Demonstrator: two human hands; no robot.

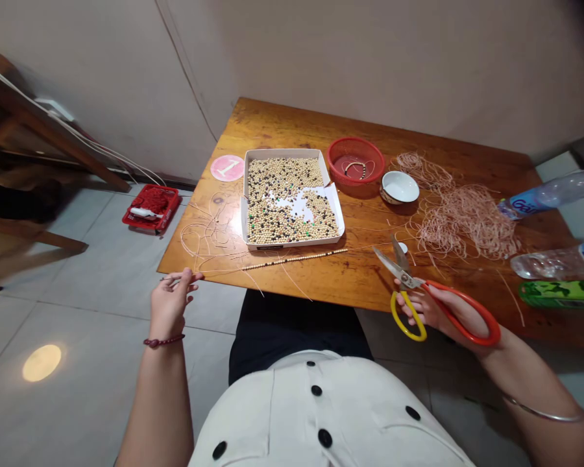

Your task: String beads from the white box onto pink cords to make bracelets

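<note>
My left hand pinches the end of a thin string just off the table's front left corner. The string runs right to a row of threaded beads lying along the table in front of a white box of beads. My right hand grips scissors with one yellow and one orange handle. Their blades are open and point up and left over the table's front edge.
On the wooden table stand a red basket, a white bowl, a pink round card, a heap of pinkish string, two plastic bottles and a green packet. A red tray sits on the tiled floor.
</note>
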